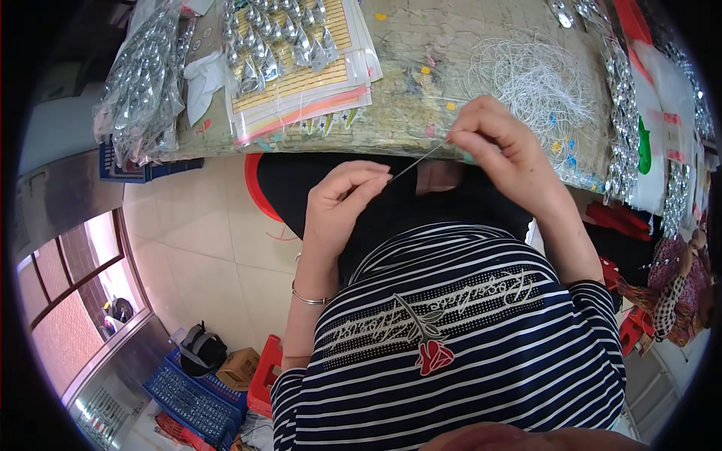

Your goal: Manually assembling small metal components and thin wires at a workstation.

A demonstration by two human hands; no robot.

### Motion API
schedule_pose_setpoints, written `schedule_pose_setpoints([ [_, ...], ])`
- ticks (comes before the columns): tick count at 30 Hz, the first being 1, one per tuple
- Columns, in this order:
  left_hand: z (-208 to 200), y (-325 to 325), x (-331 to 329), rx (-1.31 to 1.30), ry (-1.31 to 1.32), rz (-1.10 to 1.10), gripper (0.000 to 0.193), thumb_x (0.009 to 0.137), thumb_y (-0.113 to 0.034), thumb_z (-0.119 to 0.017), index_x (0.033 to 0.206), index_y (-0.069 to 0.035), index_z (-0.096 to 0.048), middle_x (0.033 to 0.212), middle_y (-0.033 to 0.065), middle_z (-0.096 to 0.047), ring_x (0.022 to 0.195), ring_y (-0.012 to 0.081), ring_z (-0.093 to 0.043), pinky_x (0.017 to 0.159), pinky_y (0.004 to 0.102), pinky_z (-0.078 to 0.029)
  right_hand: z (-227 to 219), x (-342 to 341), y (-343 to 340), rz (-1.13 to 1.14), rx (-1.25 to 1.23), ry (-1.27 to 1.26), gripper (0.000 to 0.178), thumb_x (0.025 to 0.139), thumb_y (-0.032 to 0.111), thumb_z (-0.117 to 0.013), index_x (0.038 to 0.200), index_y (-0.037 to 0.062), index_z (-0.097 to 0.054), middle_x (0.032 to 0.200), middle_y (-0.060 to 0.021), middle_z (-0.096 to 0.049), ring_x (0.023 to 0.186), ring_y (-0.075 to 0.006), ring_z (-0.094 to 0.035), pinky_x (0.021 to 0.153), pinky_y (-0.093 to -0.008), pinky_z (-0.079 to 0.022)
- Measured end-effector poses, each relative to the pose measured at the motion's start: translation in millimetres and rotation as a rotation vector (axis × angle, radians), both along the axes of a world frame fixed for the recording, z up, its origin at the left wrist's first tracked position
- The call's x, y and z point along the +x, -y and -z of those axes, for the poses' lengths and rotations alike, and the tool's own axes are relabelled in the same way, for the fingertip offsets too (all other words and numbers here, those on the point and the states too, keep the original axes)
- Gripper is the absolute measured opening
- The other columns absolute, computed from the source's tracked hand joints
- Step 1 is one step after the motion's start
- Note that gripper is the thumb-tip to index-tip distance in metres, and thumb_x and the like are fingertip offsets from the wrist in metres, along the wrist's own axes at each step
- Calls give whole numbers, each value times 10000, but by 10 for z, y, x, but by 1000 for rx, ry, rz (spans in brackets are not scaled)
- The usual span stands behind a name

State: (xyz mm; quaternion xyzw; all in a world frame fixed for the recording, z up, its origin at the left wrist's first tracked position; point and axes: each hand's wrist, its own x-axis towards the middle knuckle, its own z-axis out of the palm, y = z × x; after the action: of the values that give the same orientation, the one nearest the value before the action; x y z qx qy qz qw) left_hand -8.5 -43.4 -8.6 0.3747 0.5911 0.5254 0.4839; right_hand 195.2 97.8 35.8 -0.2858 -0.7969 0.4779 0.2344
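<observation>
Between my two hands runs a thin, straight grey strand (415,163); whether it is thread, wire or a needle I cannot tell. Its lower end is pinched by the thumb and fingers of my left hand (346,194), over my lap in front of the table edge. My right hand (502,146) pinches the other end, higher up at the table's front edge. Just beyond the right hand lies a loose tangle of white cord (535,81). Clear, shiny drop-shaped beads (282,41) lie in rows on a yellow striped sheet (331,75), ahead of my left hand.
A worn, stained table (406,90) spans the front. Bagged silvery beads (143,83) hang over its left edge. Bead strands (621,120) and a green clip-like piece (644,146) lie at right. Blue crates (195,398), a cardboard box (239,368) and a red stool (265,376) stand lower left.
</observation>
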Motion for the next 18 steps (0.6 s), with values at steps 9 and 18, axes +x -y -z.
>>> schedule_pose_setpoints([
  [9,-153,-230,198,-21,251,69,102,871,-40,-602,939,26,-640,816,58,-639,707,96,-587,651,207,-480,-9,-244,68,-35,-104,-4,59,853,64,-614,887,15,-614,874,-43,-538,828,-134,-540,721,-251,-436],
  [18,-111,-188,195,-39,238,58,96,870,-40,-594,899,37,-642,770,62,-622,627,87,-541,590,200,-436,142,-109,-36,144,-351,-128,68,846,91,-642,861,26,-632,855,6,-552,764,-72,-508,692,-219,-420],
])
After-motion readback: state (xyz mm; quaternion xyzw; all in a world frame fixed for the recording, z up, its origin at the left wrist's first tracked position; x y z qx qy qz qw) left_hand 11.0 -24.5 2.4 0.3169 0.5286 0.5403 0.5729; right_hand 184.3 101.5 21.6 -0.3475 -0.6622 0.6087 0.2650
